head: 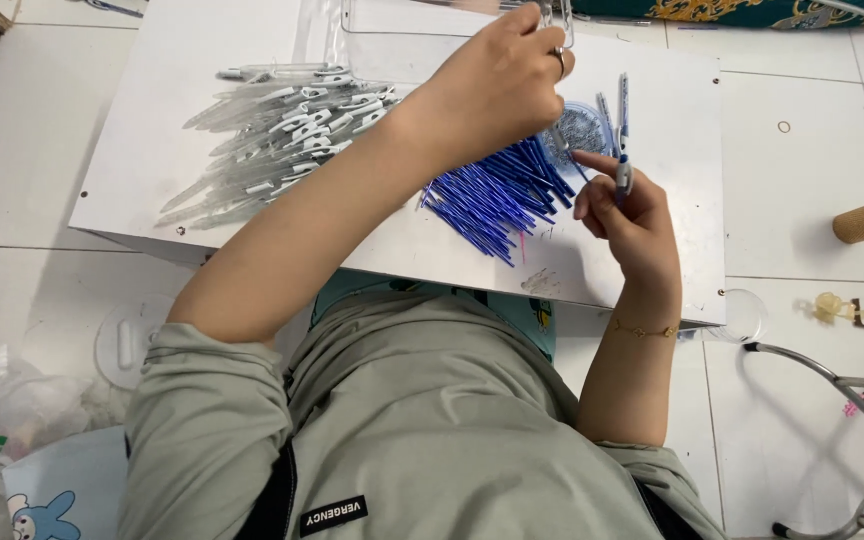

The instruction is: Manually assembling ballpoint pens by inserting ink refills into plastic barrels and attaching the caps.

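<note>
A white board (202,60) carries a heap of clear pen barrels (282,130) toward its left edge and blue refills (492,195) at its middle. The right hand (632,215) pinches an upright pen (623,140) near the right edge. The left hand (497,85) reaches across, fingers curled, apparently picking a small part; its grasp is unclear. Assembly seems underway; fitting that part needs fine alignment.

A home turned piecework spot: a low white surface (152,160) set on a tiled floor (812,200), heaped with clear pen barrels (282,130) and blue refills (492,195) just beside the fingers (592,160).
</note>
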